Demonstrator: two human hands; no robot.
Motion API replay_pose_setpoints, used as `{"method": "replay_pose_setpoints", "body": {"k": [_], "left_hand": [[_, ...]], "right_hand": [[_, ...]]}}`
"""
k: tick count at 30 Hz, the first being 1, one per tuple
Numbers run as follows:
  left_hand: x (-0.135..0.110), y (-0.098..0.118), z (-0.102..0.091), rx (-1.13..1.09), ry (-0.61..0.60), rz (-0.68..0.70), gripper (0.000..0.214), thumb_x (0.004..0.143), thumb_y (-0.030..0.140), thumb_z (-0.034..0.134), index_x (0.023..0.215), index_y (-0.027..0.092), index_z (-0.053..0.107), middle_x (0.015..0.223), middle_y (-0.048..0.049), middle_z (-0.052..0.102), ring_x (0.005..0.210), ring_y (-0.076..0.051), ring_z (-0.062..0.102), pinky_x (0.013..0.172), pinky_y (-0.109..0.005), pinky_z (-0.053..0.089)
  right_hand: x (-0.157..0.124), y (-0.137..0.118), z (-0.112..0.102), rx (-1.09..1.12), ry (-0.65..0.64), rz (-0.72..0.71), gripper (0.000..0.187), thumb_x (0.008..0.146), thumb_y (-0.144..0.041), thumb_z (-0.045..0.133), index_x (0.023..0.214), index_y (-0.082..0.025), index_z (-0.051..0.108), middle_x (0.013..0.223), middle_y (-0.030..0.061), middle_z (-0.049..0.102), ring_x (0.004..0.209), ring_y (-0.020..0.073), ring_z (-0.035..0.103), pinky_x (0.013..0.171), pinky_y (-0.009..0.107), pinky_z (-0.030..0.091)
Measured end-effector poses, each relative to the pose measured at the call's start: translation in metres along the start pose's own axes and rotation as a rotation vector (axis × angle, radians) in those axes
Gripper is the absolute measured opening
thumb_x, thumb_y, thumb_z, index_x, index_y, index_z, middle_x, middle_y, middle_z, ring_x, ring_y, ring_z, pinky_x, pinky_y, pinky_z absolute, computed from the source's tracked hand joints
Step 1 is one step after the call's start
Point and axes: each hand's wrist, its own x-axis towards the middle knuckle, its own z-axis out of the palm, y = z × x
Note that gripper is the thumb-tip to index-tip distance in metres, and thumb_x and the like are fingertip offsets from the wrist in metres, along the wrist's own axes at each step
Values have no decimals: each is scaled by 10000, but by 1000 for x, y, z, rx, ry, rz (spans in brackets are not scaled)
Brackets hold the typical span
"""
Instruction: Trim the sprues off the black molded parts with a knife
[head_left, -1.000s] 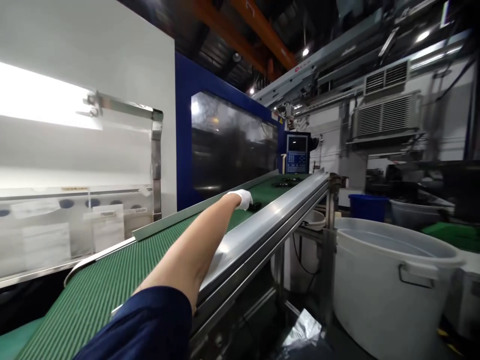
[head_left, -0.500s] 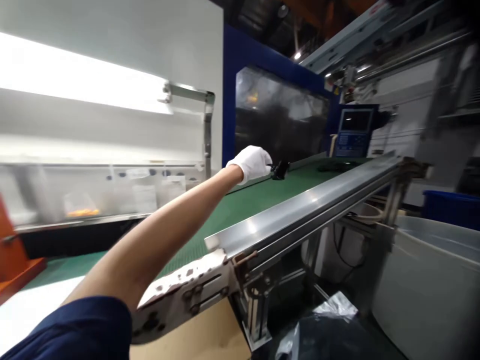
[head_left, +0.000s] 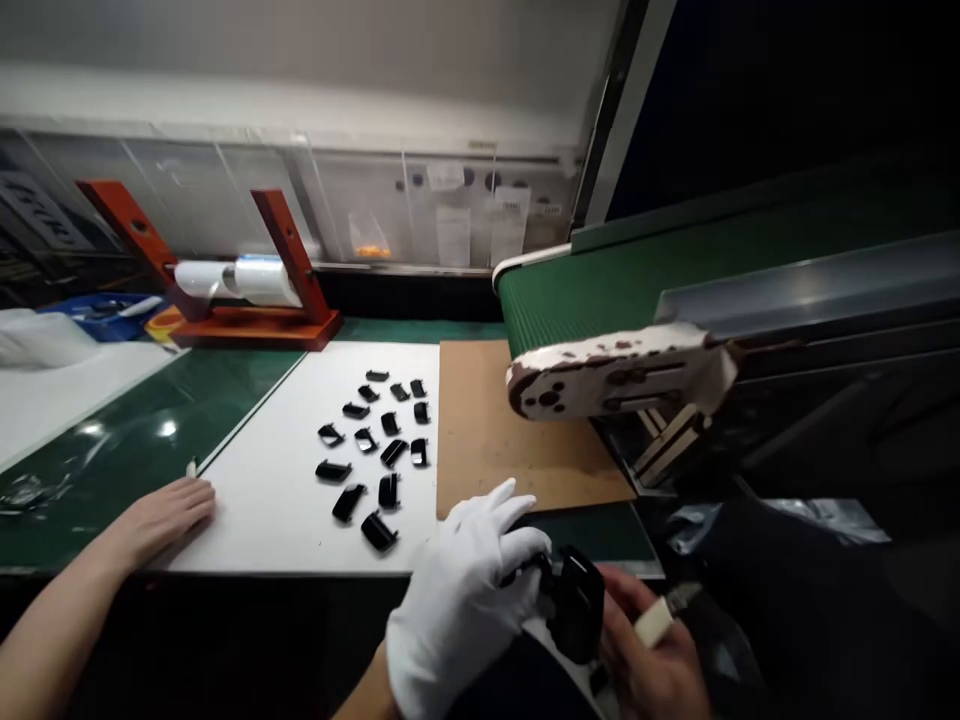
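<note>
Down at the near edge of the bench, the person's left hand (head_left: pixel 469 590), in a white glove, has its fingers curled tight round a black plastic part (head_left: pixel 577 605), which it holds just off the front of the bench, low and in the middle of the view, in the air between the two hands. The bare right hand (head_left: pixel 652 660) sits just beside it on the other side, its thumb against the part and its fingers closed round a small pale-handled tool (head_left: pixel 660 618); whether the tip of the tool touches the part I cannot tell. Over to the left, a co-worker's bare hand (head_left: pixel 161 515) lies flat and open on the corner of a white sheet (head_left: pixel 262 480), well apart from the pair. On that sheet a scatter of small black parts (head_left: pixel 375 450) lies in loose rows, none of them touched by any hand. A brown cardboard sheet (head_left: pixel 495 430) lies right of the white one, edge to edge, running under the end of the green conveyor belt (head_left: pixel 600 290) with its chipped white end plate (head_left: pixel 615 375). Further back on the green mat (head_left: pixel 135 430) stands a red stand (head_left: pixel 289 245) carrying a roll of clear film (head_left: pixel 232 282), with a blue tray (head_left: pixel 97 310) beyond it to the left
</note>
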Motion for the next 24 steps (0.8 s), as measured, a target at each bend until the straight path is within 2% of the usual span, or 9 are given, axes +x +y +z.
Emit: {"method": "replay_pose_setpoints", "body": {"k": [3,5,9,11,15,18,20,22,24], "left_hand": [[-16,-11,19,-108,-136,-114,172,772,104,677,888,225,717,1120,-69,727,1133,-319,642,902,-437,574],[-15,-18,24,-151,-177,-155,159,770,115,700,886,221,721,1093,-67,732,1137,-324,637,929,-440,560],[-7,-32,27,-144,-239,-171,118,790,103,681,837,207,709,987,-54,736,1101,-317,647,952,-456,542],[-4,-35,32,-96,-260,-170,102,802,111,668,841,198,709,1011,-74,729,1117,-340,634,931,-484,549],[-1,-35,40,-93,-282,-164,98,831,143,646,893,184,711,1118,-117,711,1137,-369,621,911,-535,550],[-3,-45,30,-251,-256,-83,185,844,178,654,1024,182,698,1289,-153,631,1198,-355,588,927,-509,550],[-9,-60,15,-419,-238,-88,335,844,220,684,1177,222,646,1402,-124,550,1237,-299,570,981,-435,534],[-17,-78,2,-518,-208,-190,494,839,278,714,1308,289,559,1430,-67,532,1262,-252,556,1046,-386,488],[-25,-91,-5,-533,-196,-300,611,828,333,734,1383,331,479,1405,-33,559,1274,-245,545,1090,-390,443]], "right_hand": [[1,7,18,40,-143,69,299,743,-413,780,963,-215,744,814,56,746,731,195,672,645,249,524],[1,13,24,72,-172,73,261,758,-391,768,964,-233,748,803,48,743,723,199,668,617,253,525],[4,23,30,97,-122,52,310,694,-413,815,941,-233,759,814,46,739,704,207,666,618,273,537],[7,25,33,99,-83,72,334,647,-371,858,937,-235,762,775,32,735,675,195,662,616,269,542],[14,27,42,134,59,98,318,516,-256,931,788,-251,766,700,-22,725,625,130,645,607,194,537],[17,26,45,186,185,123,308,481,-305,942,716,-267,747,673,-38,722,562,84,612,536,146,514],[20,25,42,224,234,169,309,486,-367,933,695,-255,734,623,-33,703,401,29,479,385,117,417],[22,24,38,257,252,233,327,477,-390,933,655,-223,716,584,-18,685,317,-14,315,302,108,295],[25,23,34,286,263,289,355,446,-388,943,618,-199,697,579,3,686,315,-26,267,300,115,281]]}}
